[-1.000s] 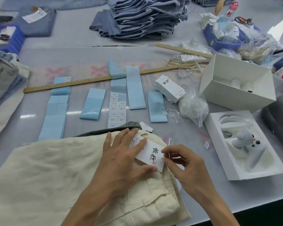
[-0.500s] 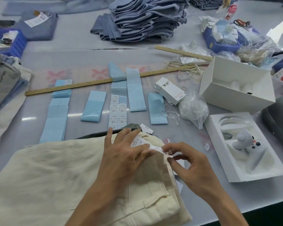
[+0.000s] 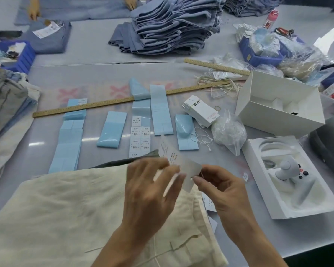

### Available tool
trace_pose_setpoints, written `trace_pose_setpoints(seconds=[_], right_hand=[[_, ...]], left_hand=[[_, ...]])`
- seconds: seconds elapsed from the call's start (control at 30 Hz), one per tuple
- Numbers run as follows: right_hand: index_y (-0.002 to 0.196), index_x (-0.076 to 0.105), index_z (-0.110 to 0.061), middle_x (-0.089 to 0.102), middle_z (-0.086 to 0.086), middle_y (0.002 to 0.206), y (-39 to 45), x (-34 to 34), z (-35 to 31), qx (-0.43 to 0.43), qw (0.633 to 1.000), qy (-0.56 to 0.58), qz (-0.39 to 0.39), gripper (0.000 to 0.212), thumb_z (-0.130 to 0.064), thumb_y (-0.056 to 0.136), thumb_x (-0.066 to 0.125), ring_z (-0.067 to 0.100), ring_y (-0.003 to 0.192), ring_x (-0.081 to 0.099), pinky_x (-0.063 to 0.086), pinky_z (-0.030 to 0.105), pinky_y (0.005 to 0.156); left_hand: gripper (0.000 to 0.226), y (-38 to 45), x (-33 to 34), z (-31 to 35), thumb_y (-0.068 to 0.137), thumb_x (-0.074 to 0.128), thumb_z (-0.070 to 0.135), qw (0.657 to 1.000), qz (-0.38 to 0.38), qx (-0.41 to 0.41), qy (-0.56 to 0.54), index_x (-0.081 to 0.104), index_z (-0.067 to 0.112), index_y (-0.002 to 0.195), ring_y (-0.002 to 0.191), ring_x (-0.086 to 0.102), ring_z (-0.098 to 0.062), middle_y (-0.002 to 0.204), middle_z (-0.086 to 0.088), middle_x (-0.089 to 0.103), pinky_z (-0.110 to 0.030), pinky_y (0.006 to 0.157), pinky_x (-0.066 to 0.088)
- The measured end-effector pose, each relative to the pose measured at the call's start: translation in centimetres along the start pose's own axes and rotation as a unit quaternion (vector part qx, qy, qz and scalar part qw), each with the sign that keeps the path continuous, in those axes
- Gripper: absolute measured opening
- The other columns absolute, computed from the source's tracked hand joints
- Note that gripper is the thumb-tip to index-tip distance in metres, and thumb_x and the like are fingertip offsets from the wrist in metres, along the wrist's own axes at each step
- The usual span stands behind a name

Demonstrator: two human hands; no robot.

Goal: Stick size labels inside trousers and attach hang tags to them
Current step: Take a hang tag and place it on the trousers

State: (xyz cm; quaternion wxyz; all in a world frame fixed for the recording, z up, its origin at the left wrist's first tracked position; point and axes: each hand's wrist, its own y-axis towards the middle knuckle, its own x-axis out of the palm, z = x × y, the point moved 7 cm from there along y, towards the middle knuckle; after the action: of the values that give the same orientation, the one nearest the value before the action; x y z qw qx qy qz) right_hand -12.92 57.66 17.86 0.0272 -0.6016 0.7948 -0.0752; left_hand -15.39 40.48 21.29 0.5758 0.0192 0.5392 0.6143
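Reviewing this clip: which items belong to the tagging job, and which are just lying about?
Job: white paper hang tag held in both hands; cream folded trousers; blue-backed size label sheets; white hang tag stack.

Lying about: white game controller; open white cardboard box; long wooden ruler.

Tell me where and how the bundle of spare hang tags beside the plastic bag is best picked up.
Probably across the two long edges of the bundle of hang tags, coming from above. It lies flat on the table, so only its sides offer thickness to pinch, and a band crossing its far end seems to keep it together. The near corner is fanned out, so grip near the middle. The plastic bag crowds the near right end.
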Motion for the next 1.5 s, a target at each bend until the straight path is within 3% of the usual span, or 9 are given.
trace_pose_setpoints(seconds=[0.13, 0.27, 0.6, 0.83, 0.93, 1.03, 1.2, 1.33, 1.5], right_hand=[[0.087, 0.079, -0.022, 0.077, 0.005, 0.084, -0.5, 1.1, 0.2, 0.023, 0.999, 0.027, 0.008, 0.013, -0.012, 0.078, 0.079, 0.013, 0.079, 0.071, 0.055, 0.020, 0.067], [0.094, 0.078, -0.013, 0.076, 0.015, 0.089, -1.0, 2.3, 0.7, 0.021, 0.998, 0.052, 0.019, 0.015, -0.003, 0.082, 0.077, 0.022, 0.083, 0.071, 0.059, 0.030, 0.081], [0.101, 0.079, -0.019, 0.077, 0.010, 0.096, -1.5, 3.2, 0.5, 0.029, 0.997, 0.076, 0.003, 0.022, -0.021, 0.080, 0.078, 0.017, 0.089, 0.074, 0.056, 0.021, 0.079], [0.103, 0.079, -0.016, 0.076, 0.010, 0.105, -1.3, 2.5, 1.1, 0.075, 0.986, 0.150, 0.011, 0.034, -0.028, 0.072, 0.077, 0.019, 0.096, 0.072, 0.057, 0.023, 0.078], [0.106, 0.078, -0.021, 0.076, 0.010, 0.105, -1.8, 2.9, -0.1, 0.026, 0.996, 0.074, -0.039, 0.025, -0.020, 0.081, 0.081, 0.022, 0.092, 0.072, 0.058, 0.025, 0.077], [0.109, 0.076, -0.024, 0.074, 0.009, 0.097, -2.5, 2.1, -1.6, -0.088, 0.996, -0.015, -0.005, 0.024, -0.016, 0.086, 0.072, 0.022, 0.086, 0.071, 0.058, 0.028, 0.075], [0.121, 0.069, -0.027, 0.063, -0.001, 0.119, -2.8, 1.7, -5.5, -0.293, 0.936, -0.188, 0.045, 0.032, -0.019, 0.090, 0.072, 0.026, 0.108, 0.064, 0.053, 0.034, 0.091], [0.131, 0.061, -0.024, 0.061, -0.007, 0.134, -0.9, 2.3, -6.0, -0.241, 0.945, -0.222, 0.003, 0.039, -0.032, 0.094, 0.069, 0.020, 0.131, 0.056, 0.048, 0.041, 0.106], [0.131, 0.063, -0.019, 0.068, -0.015, 0.126, -1.8, 6.3, -7.7, -0.303, 0.917, -0.236, -0.105, 0.041, -0.031, 0.093, 0.072, 0.009, 0.120, 0.064, 0.048, 0.022, 0.100]], left_hand=[[0.019, -1.2, 1.0, 0.3, 0.100, 0.066, 0.030, 0.991, -0.075, -0.024, -0.105, 0.073, 0.014, 0.106, 0.095, 0.065, -0.019, 0.105, 0.005, 0.069, -0.038, 0.080, 0.053], [0.010, -1.3, 0.3, -0.5, 0.098, 0.070, 0.018, 0.992, -0.036, -0.036, -0.114, 0.075, 0.009, 0.096, 0.087, 0.065, -0.020, 0.097, 0.002, 0.070, -0.037, 0.075, 0.054], [0.005, -1.1, -0.2, -0.9, 0.100, 0.066, 0.015, 0.988, -0.015, -0.022, -0.154, 0.070, 0.015, 0.104, 0.089, 0.063, -0.017, 0.100, 0.006, 0.066, -0.032, 0.071, 0.054], [0.004, -1.2, -2.0, -2.6, 0.098, 0.065, 0.021, 0.958, 0.026, -0.149, -0.242, 0.068, 0.021, 0.096, 0.085, 0.068, -0.015, 0.093, 0.012, 0.068, -0.023, 0.066, 0.053], [0.004, -1.9, -2.6, -3.5, 0.097, 0.064, 0.028, 0.923, 0.043, -0.233, -0.303, 0.066, 0.032, 0.098, 0.091, 0.074, -0.021, 0.096, 0.006, 0.074, -0.034, 0.070, 0.060], [0.006, -1.6, -3.7, -3.6, 0.099, 0.061, 0.025, 0.916, 0.060, -0.233, -0.320, 0.061, 0.031, 0.102, 0.096, 0.075, -0.018, 0.099, 0.007, 0.076, -0.025, 0.085, 0.057], [0.009, -0.5, -4.6, -4.0, 0.100, 0.061, 0.023, 0.916, 0.081, -0.241, -0.309, 0.059, 0.031, 0.102, 0.094, 0.076, -0.016, 0.095, 0.003, 0.075, -0.025, 0.087, 0.056], [0.008, 1.1, -5.7, -3.3, 0.098, 0.063, 0.022, 0.930, 0.078, -0.208, -0.292, 0.061, 0.029, 0.100, 0.091, 0.075, -0.020, 0.095, 0.009, 0.074, -0.031, 0.078, 0.058], [0.000, 3.3, -7.7, -1.0, 0.094, 0.071, 0.020, 0.962, 0.012, -0.076, -0.264, 0.071, 0.020, 0.094, 0.089, 0.068, -0.028, 0.096, -0.001, 0.068, -0.029, 0.068, 0.049]])
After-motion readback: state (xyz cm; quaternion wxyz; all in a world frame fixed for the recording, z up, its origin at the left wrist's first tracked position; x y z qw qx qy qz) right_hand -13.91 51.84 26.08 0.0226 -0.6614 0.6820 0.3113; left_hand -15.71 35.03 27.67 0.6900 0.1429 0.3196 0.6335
